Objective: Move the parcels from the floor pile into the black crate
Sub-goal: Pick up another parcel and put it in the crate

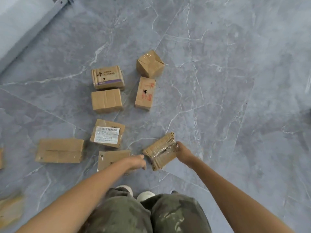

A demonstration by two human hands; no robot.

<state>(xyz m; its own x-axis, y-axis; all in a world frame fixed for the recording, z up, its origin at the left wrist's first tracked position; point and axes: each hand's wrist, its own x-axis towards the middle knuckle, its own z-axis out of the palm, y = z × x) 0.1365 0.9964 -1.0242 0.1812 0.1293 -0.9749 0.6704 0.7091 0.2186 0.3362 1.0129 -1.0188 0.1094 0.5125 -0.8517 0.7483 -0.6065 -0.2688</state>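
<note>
Head view, looking down past the person's knees: the right hand [182,152] has the taped parcel [159,153] by its right-hand end, just below the middle of the frame. The thumb is on the shiny tape and the fingers are tucked out of sight beneath. The left hand [136,163] is loosely curled at the parcel's lower left corner; I cannot tell whether it touches the card or holds anything.

From where I stand that parcel looks light. It is a small flat carton with ragged corrugated edges, so it should give a little rather than crack. The tape band across it looks slick, so I'd take it by the bare card at both short ends, not by the tape. Whether it is clear of the floor [235,81] I can't say.

More parcels lie about. A flat parcel [112,158] sits partly under the left forearm, with a labelled parcel [107,135] above it and a long parcel [59,150] at the left. Several more lie toward the centre, the farthest a crumpled parcel [149,63].

The floor is glossy grey marbled tile, which would likely let card slide. A pale metal frame [50,15] crosses the upper left. The black crate is not in view.
</note>
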